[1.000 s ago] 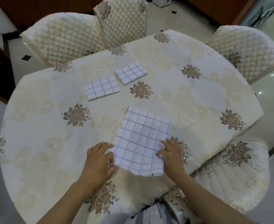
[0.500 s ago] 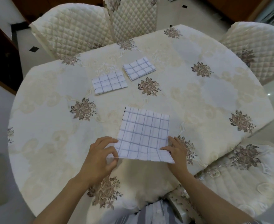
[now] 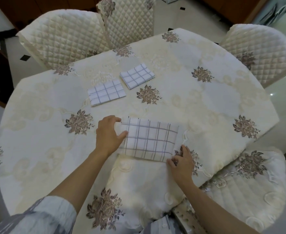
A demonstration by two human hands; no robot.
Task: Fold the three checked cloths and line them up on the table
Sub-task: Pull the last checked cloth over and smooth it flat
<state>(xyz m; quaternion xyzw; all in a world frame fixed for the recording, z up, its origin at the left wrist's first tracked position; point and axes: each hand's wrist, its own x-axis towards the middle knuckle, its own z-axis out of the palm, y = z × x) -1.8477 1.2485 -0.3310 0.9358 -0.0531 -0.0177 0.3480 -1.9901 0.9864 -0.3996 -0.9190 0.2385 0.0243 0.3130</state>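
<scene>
Doubled over since a moment ago, the third cloth (image 3: 150,141) is lying as a strip near our table (image 3: 37,132) edge. Our left hand (image 3: 109,135) is pinching its left edge, our right hand (image 3: 181,160) its near right corner. We are judging a crosswise fold next, then a place beside the two folded cloths (image 3: 106,92).

Left hand (image 3: 109,134), right hand (image 3: 181,163) on cloth (image 3: 150,141)
</scene>
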